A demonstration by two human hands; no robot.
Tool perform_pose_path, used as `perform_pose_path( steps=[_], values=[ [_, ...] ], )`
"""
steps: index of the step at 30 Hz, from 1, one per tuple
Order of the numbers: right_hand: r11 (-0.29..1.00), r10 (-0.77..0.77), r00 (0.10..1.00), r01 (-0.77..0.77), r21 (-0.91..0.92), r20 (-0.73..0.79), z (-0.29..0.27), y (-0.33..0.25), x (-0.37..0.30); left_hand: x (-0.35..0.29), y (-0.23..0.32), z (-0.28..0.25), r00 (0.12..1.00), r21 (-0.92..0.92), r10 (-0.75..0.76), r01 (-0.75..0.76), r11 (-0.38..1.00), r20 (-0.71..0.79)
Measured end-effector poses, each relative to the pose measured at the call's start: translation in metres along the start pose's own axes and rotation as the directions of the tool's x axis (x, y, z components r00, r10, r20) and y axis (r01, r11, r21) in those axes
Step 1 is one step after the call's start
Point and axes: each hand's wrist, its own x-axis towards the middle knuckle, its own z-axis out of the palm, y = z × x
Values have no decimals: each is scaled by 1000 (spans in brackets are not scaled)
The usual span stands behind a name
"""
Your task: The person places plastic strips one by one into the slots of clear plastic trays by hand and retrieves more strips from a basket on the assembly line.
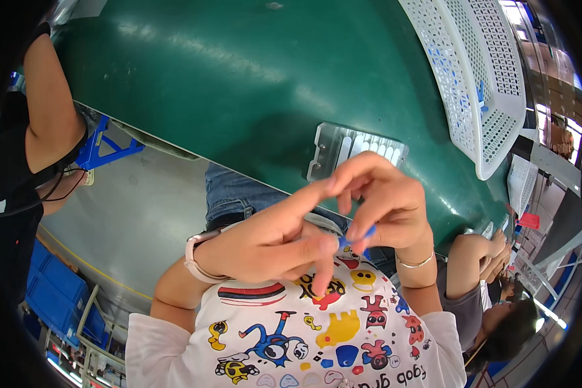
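Observation:
My left hand (268, 251) and my right hand (389, 205) meet in front of my printed white shirt, above my lap. Between their fingertips is a small blue piece (370, 231), mostly covered and slightly blurred, so its exact kind does not show. The right thumb and fingers pinch it. The left thumb and fingers close on its other end. Just beyond my hands, a silver metal block (324, 150) with a row of rounded slots lies near the edge of the green table (194, 84).
White perforated baskets (470, 139) stand at the right of the table, with blue pieces (482, 96) in one. A co-worker's arm (52, 103) is at the left, beside a blue stool (103, 145). Another person (465, 278) sits at the right. Blue crates (55, 281) stand behind on the left.

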Motion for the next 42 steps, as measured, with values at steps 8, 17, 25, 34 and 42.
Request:
perform_pose_path(
  steps=[8,17,25,34,42],
  values=[
    [560,-113,945,-195,-805,-308,-1,-2,14,-2,5,-12,737,722,467,42,690,-489],
    [334,-146,921,-299,-894,-362,-2,1,15,11,0,-17,905,970,422,142,-199,-46],
    [23,-289,948,-133,-991,-134,-14,-7,-4,11,-4,-1,948,894,303,220,-390,-101],
    [-80,-75,976,-213,-974,-207,14,8,-46,27,-1,10,935,876,354,204,-437,-41],
    [-41,-202,954,-233,-972,-221,0,1,-62,36,-1,15,972,820,221,193,-540,-83]
  ],
)
